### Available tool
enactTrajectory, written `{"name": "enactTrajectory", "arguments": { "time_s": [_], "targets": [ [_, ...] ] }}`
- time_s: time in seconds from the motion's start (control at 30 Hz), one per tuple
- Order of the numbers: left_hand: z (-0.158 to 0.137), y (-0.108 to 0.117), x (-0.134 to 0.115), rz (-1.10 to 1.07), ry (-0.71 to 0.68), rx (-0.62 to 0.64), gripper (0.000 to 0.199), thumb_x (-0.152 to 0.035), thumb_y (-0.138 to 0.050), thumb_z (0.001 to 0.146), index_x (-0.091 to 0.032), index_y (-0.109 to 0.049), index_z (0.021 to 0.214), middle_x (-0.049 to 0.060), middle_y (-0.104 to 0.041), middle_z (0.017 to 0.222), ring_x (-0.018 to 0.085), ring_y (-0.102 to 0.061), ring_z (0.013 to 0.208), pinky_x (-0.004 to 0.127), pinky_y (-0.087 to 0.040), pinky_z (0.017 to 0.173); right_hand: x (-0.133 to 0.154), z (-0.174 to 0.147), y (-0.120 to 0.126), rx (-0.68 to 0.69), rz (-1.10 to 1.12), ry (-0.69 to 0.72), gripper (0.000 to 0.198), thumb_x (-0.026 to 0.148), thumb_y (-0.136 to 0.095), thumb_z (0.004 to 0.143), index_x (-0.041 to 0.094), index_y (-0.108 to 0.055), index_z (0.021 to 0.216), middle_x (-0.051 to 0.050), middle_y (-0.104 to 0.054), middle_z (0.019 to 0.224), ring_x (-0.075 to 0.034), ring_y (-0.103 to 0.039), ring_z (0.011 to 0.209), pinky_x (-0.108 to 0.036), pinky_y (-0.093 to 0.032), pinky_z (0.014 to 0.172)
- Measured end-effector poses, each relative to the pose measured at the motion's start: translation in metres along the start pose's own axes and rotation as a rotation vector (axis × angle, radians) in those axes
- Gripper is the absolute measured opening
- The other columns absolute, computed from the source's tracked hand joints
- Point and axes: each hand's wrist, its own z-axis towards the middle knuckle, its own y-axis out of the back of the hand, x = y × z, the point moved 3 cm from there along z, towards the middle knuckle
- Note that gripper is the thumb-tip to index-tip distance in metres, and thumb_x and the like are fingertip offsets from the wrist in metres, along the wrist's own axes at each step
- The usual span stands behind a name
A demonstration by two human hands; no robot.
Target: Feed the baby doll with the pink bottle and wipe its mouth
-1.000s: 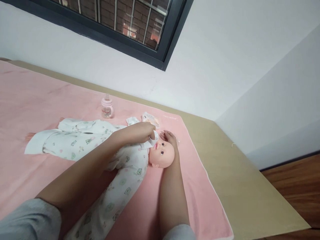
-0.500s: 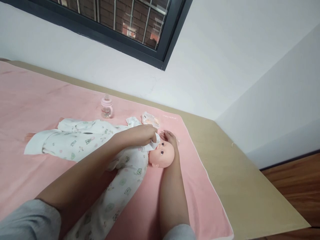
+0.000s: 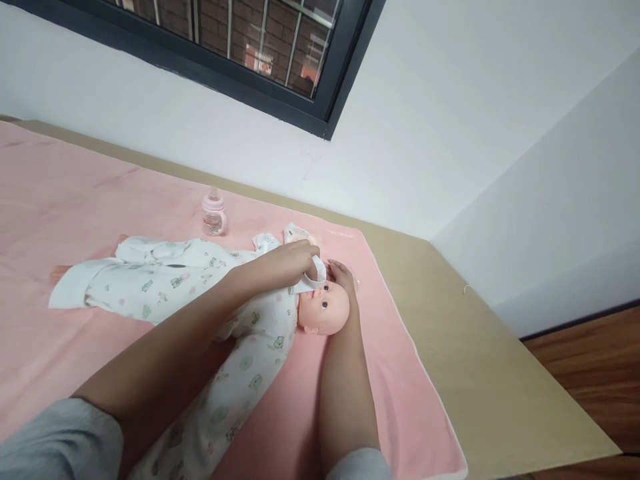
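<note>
A bald baby doll (image 3: 327, 312) lies on its back on a pink mat (image 3: 165, 190), dressed in a white printed outfit (image 3: 267, 347). Over its chin and mouth, my left hand (image 3: 297, 260) is closed on a small white cloth (image 3: 316, 275), part of which wraps around the fingers. My right forearm runs along the crown of the doll's head. Beyond the head, my right hand (image 3: 343, 273) lies with fingers stretched out, close against its far side. The doll's lower face is partly covered by the cloth.
A pink-capped baby bottle (image 3: 214, 217) stands upright behind the doll's legs. Partly behind my left hand is a clear packet (image 3: 295, 232). The tan tabletop (image 3: 450, 340) shows around the mat, with a white wall (image 3: 400, 147) and dark window frame (image 3: 320, 120) behind.
My left hand has lifted slightly and moved a little away and to the right with the white cloth, covering more of the packet. My right hand and the doll stay in place.
</note>
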Motion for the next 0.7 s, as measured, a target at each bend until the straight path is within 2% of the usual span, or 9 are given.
{"name": "enactTrajectory", "arguments": {
  "time_s": [0.13,0.37,0.53,0.7],
  "targets": [
    [0.003,-0.007,0.007,0.026,0.004,0.011,0.034,0.007,-0.037,0.059,-0.016,-0.062,0.064,0.004,-0.045,0.08,0.019,-0.043,0.081,0.028,-0.028,0.065,0.002,-0.001,-0.001,0.0,0.026,-0.018,0.023,0.03,-0.06,0.073,0.021,-0.065,0.093,-0.005,-0.07,0.102,-0.018,-0.063,0.089,-0.027,-0.051,0.073],
    [0.003,-0.008,0.009,0.009,0.009,-0.009,0.036,0.005,-0.035,0.067,-0.016,-0.064,0.067,0.005,-0.044,0.08,0.019,-0.043,0.081,0.029,-0.03,0.067,0.01,-0.012,-0.002,-0.045,-0.038,-0.011,0.022,0.03,-0.06,0.074,0.022,-0.067,0.093,-0.004,-0.071,0.094,-0.018,-0.062,0.087,-0.029,-0.049,0.074],
    [0.004,-0.007,0.005,-0.017,0.017,0.0,0.036,0.007,-0.034,0.065,-0.016,-0.062,0.065,0.004,-0.043,0.079,0.018,-0.041,0.078,0.028,-0.029,0.065,0.014,-0.018,-0.004,-0.061,-0.037,0.037,0.019,0.031,-0.06,0.075,0.02,-0.068,0.09,-0.006,-0.07,0.097,-0.019,-0.061,0.09,-0.029,-0.049,0.078],
    [0.003,-0.005,0.002,-0.029,0.014,-0.001,0.035,0.009,-0.034,0.061,-0.016,-0.059,0.061,0.003,-0.04,0.075,0.017,-0.039,0.074,0.027,-0.027,0.062,0.016,-0.017,-0.004,-0.043,-0.072,0.032,0.02,0.026,-0.061,0.074,0.022,-0.068,0.091,-0.004,-0.071,0.089,-0.019,-0.061,0.088,-0.029,-0.048,0.077]
  ]
}}
